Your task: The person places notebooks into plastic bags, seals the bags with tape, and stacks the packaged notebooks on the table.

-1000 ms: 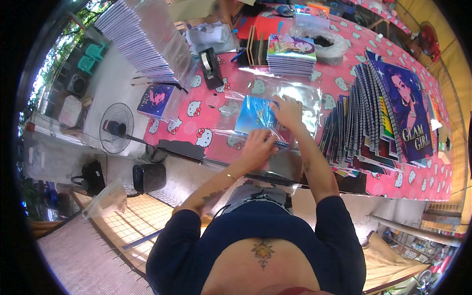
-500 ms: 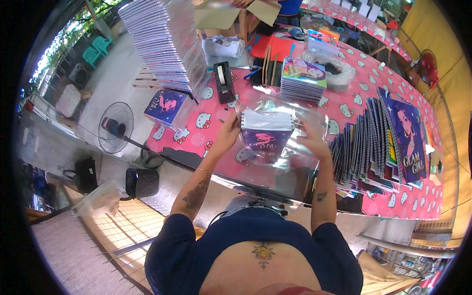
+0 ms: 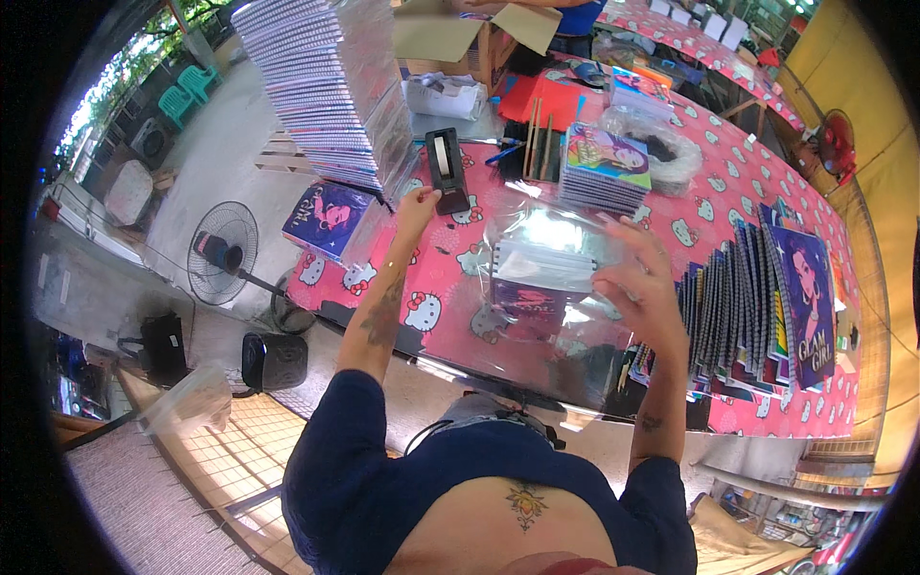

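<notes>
A stack of spiral notebooks [image 3: 529, 299] in a clear plastic wrapper [image 3: 498, 331] lies in front of me, with dark purple showing through at its near side. My right hand [image 3: 640, 278] is just over the stack's right side, fingers apart and thumb near the white page edges. Farther left, my left hand [image 3: 419, 205] is at the near end of a black tape dispenser [image 3: 444, 165]. Its fingers are closed together, tips against the dispenser's edge; whatever they pinch is too small to make out.
A tall stack of spiral notebooks [image 3: 311, 96] rises at the back left, beside a purple wrapped pack [image 3: 328, 220]. Rainbow-covered notebooks [image 3: 606, 168] stand behind the wrapped stack. A leaning row of notebooks [image 3: 733, 307] fills the right. An open carton [image 3: 450, 48] is at the back.
My left hand has left the wrapped stack's left side and moved up to the tape dispenser. My right hand has come in over the stack's right side, its fingers raised.
</notes>
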Tool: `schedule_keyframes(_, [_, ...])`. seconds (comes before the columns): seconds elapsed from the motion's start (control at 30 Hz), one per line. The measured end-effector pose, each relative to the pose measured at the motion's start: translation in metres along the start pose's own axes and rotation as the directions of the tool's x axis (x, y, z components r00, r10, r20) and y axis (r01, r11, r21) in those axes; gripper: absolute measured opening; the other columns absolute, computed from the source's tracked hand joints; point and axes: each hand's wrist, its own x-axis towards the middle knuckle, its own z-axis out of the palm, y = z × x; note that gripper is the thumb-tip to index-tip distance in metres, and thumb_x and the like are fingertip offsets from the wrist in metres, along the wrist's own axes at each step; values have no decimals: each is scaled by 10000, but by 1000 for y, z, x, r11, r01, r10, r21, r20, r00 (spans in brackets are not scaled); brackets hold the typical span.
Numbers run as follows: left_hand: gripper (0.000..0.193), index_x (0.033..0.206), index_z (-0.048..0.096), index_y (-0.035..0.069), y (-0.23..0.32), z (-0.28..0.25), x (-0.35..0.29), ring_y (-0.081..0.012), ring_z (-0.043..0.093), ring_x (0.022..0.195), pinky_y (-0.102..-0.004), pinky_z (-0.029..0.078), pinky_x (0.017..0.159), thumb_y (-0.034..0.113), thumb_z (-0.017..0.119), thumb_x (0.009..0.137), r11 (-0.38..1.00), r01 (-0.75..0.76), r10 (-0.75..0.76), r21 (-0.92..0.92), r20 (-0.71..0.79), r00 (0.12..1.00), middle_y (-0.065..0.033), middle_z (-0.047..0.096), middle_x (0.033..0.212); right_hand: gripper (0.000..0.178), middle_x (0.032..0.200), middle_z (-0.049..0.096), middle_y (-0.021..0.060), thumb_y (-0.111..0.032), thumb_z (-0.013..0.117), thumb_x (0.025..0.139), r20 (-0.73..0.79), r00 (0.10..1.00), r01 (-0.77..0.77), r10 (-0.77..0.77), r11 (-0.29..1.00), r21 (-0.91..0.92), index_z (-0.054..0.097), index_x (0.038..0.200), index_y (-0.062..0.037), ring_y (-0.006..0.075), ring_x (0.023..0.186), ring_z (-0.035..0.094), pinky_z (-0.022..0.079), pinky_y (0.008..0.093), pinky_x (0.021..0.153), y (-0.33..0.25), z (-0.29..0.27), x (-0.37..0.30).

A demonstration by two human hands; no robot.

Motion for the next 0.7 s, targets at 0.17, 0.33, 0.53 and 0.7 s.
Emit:
schedule_keyframes(0.17, [133,877,710,18,-23,31,45,-150,580,636,-285,474,615,116,680,791,944,-210,148,-255,-242,959,-29,605,664,256,1191,607,54,-165,755,754,-29,999,22,-24,998,-62,683,999,-149,272,1111,558,373,431,947,-28,18,24])
schedule_keyframes(0.33, [72,746,689,10,-40,53,12,-161,602,604,-313,489,600,66,647,764,855,15,-87,-518,-115,990,-60,651,671,317,1118,630,8,-253,712,796,42,999,27,-23,995,-99,660,1091,-148,226,1033,572,378,406,897,-52,53,42])
schedule_keyframes(0.53, [102,896,670,5,10,-13,-21,-139,621,708,-298,497,680,63,621,828,881,-327,330,343,54,943,-23,636,728,423,1097,655,38,-335,711,789,124,992,6,17,983,-186,645,1128,-92,236,1018,586,382,414,884,-59,79,57])
schedule_keyframes(0.7, [203,1070,645,47,123,-22,-112,-133,568,950,-291,441,838,84,649,871,879,-298,474,-373,603,642,0,593,948,427,1031,689,55,-361,700,811,200,978,-14,54,981,-193,652,1161,-120,239,988,595,378,415,849,-58,89,66])
